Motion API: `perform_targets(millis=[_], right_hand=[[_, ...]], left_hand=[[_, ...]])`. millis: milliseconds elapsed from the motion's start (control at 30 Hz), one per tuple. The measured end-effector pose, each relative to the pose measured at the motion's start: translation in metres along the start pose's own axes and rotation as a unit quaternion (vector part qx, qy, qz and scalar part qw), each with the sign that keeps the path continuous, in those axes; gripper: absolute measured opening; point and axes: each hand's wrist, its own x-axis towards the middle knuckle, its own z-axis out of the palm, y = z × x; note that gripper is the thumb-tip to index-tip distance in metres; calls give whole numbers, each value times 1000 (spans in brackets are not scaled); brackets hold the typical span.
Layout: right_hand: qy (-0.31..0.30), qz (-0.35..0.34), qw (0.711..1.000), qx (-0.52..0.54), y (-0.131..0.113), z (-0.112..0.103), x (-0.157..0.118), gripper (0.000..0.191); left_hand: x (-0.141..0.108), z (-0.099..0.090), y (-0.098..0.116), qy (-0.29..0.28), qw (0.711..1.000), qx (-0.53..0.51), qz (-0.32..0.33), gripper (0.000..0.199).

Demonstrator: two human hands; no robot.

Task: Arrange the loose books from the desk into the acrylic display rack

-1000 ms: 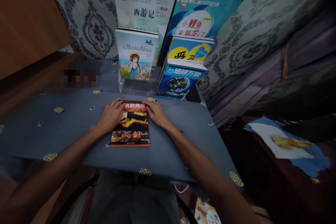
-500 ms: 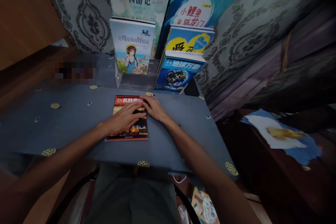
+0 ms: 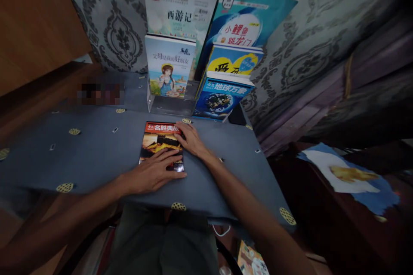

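Observation:
A book with a red title band and dark golden cover pictures [image 3: 159, 141] lies flat on the grey-blue tablecloth [image 3: 97, 154]. Across its lower part rests my left hand [image 3: 155, 172], palm down with the fingers spread. At the book's upper right corner, my right hand [image 3: 190, 139] touches the cover with its fingertips, its fingers apart and the rest of it over the cloth. Neither hand grips anything. The bottom edge of the book is partly hidden by my left hand.
Behind the book, a clear stand [image 3: 171, 105] holds several upright books, among them a blue one with a globe [image 3: 222, 99]. A dark phone-like object [image 3: 237, 115] lies to their right. A blue and white cloth or paper [image 3: 345, 172] is on dark furniture at the right.
My left hand has slid down the book toward the near edge, uncovering the middle of the cover. My right hand remains at the upper right corner. The view has shifted slightly.

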Motion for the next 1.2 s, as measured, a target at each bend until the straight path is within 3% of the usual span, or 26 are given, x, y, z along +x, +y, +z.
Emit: perform_targets(millis=[133, 267, 367, 500, 633, 833, 933, 1067, 1133, 1200], right_hand=[[-16, 14, 999, -41, -21, 5, -12, 49], [-33, 24, 997, -67, -47, 10, -36, 53], [-39, 26, 996, -80, -63, 11, -56, 54], [-23, 26, 995, -92, -77, 10, -76, 53], [-27, 29, 994, -98, -83, 7, -81, 52], [-27, 29, 995, -94, -83, 6, -80, 53], [-7, 26, 996, -83, -80, 9, -81, 52], [8, 29, 997, -70, -76, 11, -82, 52], [9, 28, 998, -61, -74, 11, -82, 52], [10, 25, 999, -45, -71, 11, -82, 53]], left_hand=[[-1, -3, 1, 41, 999, -18, 15, 38], [-2, -6, 3, 142, 985, -101, -18, 32], [-2, -5, -1, 223, 964, -123, -76, 29], [-3, 4, -16, 303, 929, -57, -205, 26], [-6, 17, -34, 315, 897, -20, -308, 44], [-10, 21, -45, 342, 878, -133, -308, 55], [-11, 16, -53, 392, 813, -274, -332, 53], [-11, 8, -62, 462, 659, -439, -398, 51], [-9, 5, -62, 459, 592, -523, -408, 48], [-6, 3, -59, 424, 548, -607, -390, 41]])
